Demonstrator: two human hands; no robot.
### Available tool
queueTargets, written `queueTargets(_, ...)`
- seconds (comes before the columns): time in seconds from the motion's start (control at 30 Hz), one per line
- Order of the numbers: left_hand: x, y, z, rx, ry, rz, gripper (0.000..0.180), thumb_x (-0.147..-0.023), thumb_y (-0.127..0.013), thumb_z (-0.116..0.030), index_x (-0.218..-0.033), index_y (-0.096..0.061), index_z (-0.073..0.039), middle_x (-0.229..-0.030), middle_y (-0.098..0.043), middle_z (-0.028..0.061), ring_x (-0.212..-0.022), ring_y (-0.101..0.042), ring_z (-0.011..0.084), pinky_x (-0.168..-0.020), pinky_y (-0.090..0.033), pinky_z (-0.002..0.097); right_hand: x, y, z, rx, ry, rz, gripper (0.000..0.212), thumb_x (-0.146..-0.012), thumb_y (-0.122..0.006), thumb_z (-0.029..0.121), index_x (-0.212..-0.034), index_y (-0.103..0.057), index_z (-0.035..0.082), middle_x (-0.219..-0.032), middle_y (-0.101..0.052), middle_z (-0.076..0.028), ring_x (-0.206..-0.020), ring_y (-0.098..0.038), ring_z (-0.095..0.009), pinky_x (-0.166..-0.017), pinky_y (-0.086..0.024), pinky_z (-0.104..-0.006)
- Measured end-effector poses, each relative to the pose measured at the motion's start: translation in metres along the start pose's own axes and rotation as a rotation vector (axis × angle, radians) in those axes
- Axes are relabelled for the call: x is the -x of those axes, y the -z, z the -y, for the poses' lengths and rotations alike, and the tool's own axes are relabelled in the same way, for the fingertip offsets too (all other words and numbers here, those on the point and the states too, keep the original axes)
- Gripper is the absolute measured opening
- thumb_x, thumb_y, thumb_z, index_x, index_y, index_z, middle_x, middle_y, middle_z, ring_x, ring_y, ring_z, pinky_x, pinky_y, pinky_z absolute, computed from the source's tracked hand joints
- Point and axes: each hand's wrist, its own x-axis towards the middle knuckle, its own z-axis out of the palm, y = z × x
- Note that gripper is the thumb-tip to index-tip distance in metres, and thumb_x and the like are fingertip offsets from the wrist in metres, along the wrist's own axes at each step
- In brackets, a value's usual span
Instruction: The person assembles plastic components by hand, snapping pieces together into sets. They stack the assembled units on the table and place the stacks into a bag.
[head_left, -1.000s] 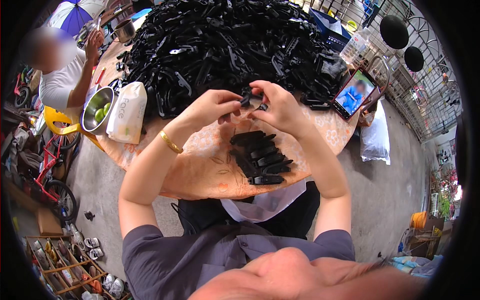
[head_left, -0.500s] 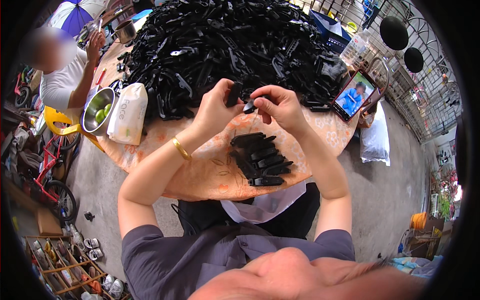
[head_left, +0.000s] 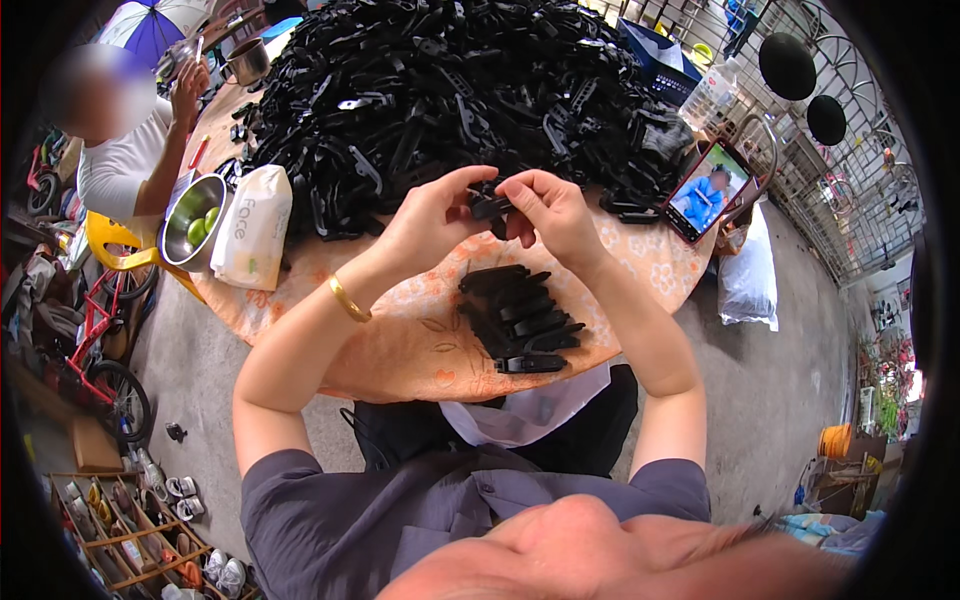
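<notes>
Just in front of the big heap of black plastic parts [head_left: 430, 90], my two hands meet over the table. A small black plastic part [head_left: 489, 208] is between them; its exact kind is unclear. My left hand [head_left: 440, 222] grips it from the left, thumb and fingers bent round it. From the right, my right hand [head_left: 553, 215] pinches it between thumb and fingers. Closer to me, below my hands, lies a small group of long black plastic pieces [head_left: 525, 318], laid roughly side by side on the orange flowered tablecloth [head_left: 400, 350].
A phone [head_left: 708, 190] showing a picture leans at the right edge. At left stand a white tissue pack [head_left: 250, 230] and a steel bowl [head_left: 178, 250] with green fruit. A blue basket [head_left: 665, 70] is at far right. Another person [head_left: 120, 175] sits at far left.
My hands have drawn closer together, and the black part now sits between both. Before, the left held a dark piece upright and the right a separate small piece.
</notes>
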Motion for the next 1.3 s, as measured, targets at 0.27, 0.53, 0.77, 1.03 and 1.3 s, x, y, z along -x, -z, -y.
queueTargets(0.27,-0.002,-0.001,0.003,0.255,0.107,-0.199,0.033,-0.085,-0.060,0.003,-0.117,-0.054,0.006,-0.096,-0.064,0.0076,-0.088,-0.061,0.0097,-0.078,-0.051,0.0229,0.005,-0.004,-0.002,0.194,0.182,-0.071,0.022,-0.087,-0.065,0.009,-0.104,-0.057,-0.002,-0.080,-0.067,-0.007,-0.068,-0.064,-0.009,-0.057,-0.051,-0.0211)
queueTargets(0.53,0.000,-0.002,0.002,0.418,0.132,-0.153,0.037,-0.084,-0.065,-0.003,-0.119,-0.056,0.005,-0.099,-0.064,0.0068,-0.088,-0.060,0.0085,-0.078,-0.050,0.0220,0.006,0.002,-0.001,0.638,0.436,-0.086,0.029,-0.080,-0.072,0.011,-0.104,-0.060,-0.001,-0.088,-0.067,-0.012,-0.074,-0.066,-0.016,-0.064,-0.052,-0.0254)
queueTargets(0.77,-0.001,-0.001,-0.004,0.022,-0.008,-0.138,0.035,-0.080,-0.067,0.002,-0.115,-0.060,0.003,-0.098,-0.066,0.0034,-0.084,-0.060,0.0058,-0.073,-0.050,0.0202,0.003,0.011,0.009,0.476,0.239,0.045,0.036,-0.072,-0.077,0.015,-0.103,-0.065,0.001,-0.083,-0.064,-0.011,-0.078,-0.063,-0.022,-0.072,-0.051,-0.0300)
queueTargets(1.03,0.004,-0.002,-0.011,-0.157,-0.152,-0.197,0.035,-0.079,-0.067,0.004,-0.113,-0.061,0.001,-0.092,-0.067,0.0023,-0.079,-0.059,0.0047,-0.071,-0.050,0.0200,0.003,0.012,0.006,0.788,0.538,-0.045,0.028,-0.077,-0.074,0.017,-0.098,-0.066,0.000,-0.089,-0.066,-0.013,-0.079,-0.062,-0.020,-0.072,-0.050,-0.0285)
queueTargets(1.3,0.012,-0.014,-0.021,-0.351,-0.040,0.271,0.031,-0.075,-0.076,-0.017,-0.102,-0.066,-0.005,-0.085,-0.066,0.0090,-0.072,-0.060,0.0167,-0.067,-0.048,0.0286,-0.018,0.014,-0.028,0.767,0.586,0.162,0.021,-0.080,-0.066,0.017,-0.097,-0.068,0.004,-0.097,-0.067,-0.009,-0.089,-0.059,-0.027,-0.079,-0.049,-0.0346)
